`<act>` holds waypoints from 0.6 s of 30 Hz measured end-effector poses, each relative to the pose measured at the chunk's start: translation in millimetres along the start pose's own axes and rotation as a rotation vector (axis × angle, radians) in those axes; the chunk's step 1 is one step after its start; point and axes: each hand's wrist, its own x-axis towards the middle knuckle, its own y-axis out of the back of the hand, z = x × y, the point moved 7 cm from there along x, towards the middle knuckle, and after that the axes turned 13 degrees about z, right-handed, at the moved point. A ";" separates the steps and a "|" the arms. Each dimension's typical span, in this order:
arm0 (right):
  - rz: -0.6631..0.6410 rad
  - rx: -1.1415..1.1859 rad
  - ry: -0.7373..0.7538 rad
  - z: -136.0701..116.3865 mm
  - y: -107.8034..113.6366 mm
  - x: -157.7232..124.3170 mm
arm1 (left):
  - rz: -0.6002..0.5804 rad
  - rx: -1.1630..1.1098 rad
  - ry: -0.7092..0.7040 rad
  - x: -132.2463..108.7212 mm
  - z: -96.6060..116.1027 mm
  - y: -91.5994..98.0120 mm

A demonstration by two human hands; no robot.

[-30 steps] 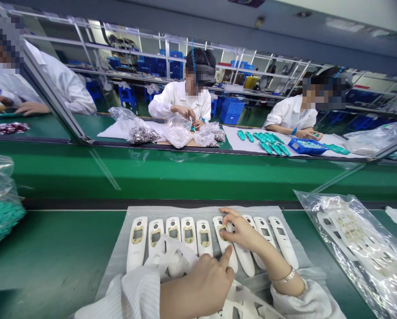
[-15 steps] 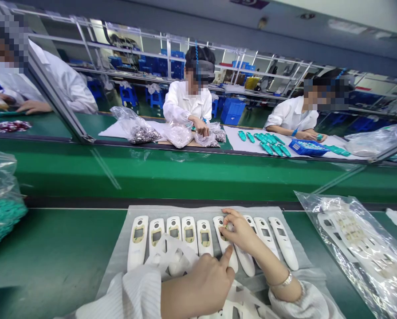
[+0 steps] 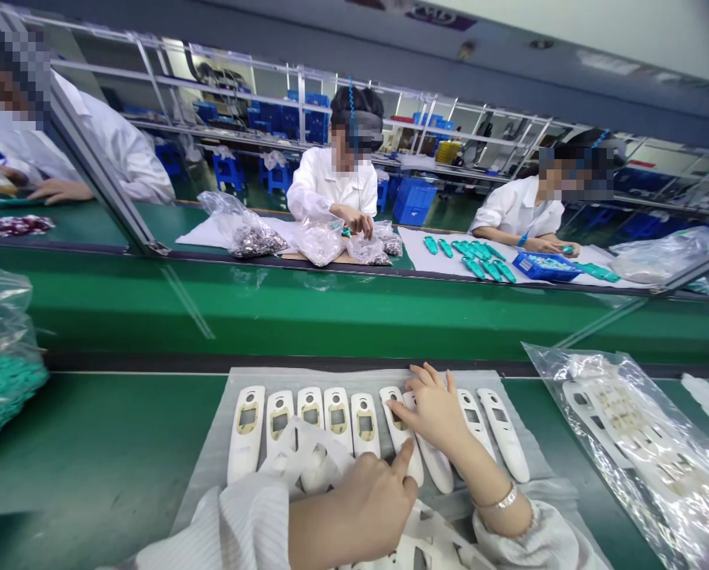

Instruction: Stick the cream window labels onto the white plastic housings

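Observation:
Several white plastic housings (image 3: 247, 451) with small windows lie in a row on a grey-white sheet (image 3: 211, 467). My left hand (image 3: 369, 503) rests its extended index finger on the lower part of one housing (image 3: 413, 467); its other fingers are curled, and what they hold, if anything, is hidden. My right hand (image 3: 434, 408) has its fingers spread, with the thumb touching near the window of that same housing. White cut-out sheets (image 3: 306, 455) lie beside and under my left hand.
A clear bag of white sheets (image 3: 633, 427) lies on the right, a bag of green parts (image 3: 3, 396) on the left. Beyond the green partition (image 3: 330, 317), people in white coats handle parts beside bags and a blue tray (image 3: 547, 267).
The fingers of my right hand have opened from a pinch and spread, and a small pale item between them no longer shows. My left hand has stayed in place.

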 end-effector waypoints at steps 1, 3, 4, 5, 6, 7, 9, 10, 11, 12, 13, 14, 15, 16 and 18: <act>0.002 0.034 -0.006 2.7 0.2 0.8 | 0.004 0.002 -0.001 -0.1 0.2 0.1; -0.020 0.166 -0.013 6.5 -0.3 2.4 | 0.002 -0.001 -0.007 -0.5 0.7 1.0; -0.032 0.249 -0.011 7.2 -0.3 3.2 | -0.001 -0.004 -0.008 -0.6 0.8 2.1; -0.047 0.328 -0.005 7.2 -0.5 3.8 | -0.006 -0.008 -0.010 -0.7 0.8 3.5; -0.062 0.394 0.002 7.0 -1.0 4.1 | -0.013 -0.011 -0.008 -0.6 0.5 5.1; -0.077 0.441 0.004 7.3 -2.2 4.1 | -0.020 -0.015 -0.006 -0.6 0.2 6.6; -0.104 0.475 -0.011 9.7 -6.4 3.5 | -0.033 -0.019 -0.008 -0.4 -0.3 8.6; -0.115 0.475 -0.020 11.3 -8.8 3.2 | -0.033 -0.021 -0.009 -0.3 -0.4 9.0; -0.124 0.474 -0.027 12.9 -10.9 3.1 | -0.026 -0.022 -0.007 -0.2 -0.7 8.9; -0.134 0.477 -0.032 14.3 -12.7 3.1 | -0.015 -0.022 -0.005 0.0 -0.9 8.3; -0.146 0.485 -0.035 15.6 -14.0 3.4 | -0.004 -0.023 -0.003 0.1 -0.9 7.2; -0.157 0.496 -0.039 16.7 -14.8 3.8 | 0.006 -0.022 -0.002 0.2 -0.8 5.6; -0.167 0.508 -0.042 17.7 -15.1 4.4 | 0.014 -0.019 -0.001 0.1 -0.7 3.9; -0.175 0.518 -0.042 18.2 -14.9 5.0 | 0.019 -0.016 -0.001 0.1 -0.6 2.3; -0.178 0.525 -0.041 18.7 -13.9 5.9 | 0.028 -0.011 -0.001 0.0 -0.3 0.5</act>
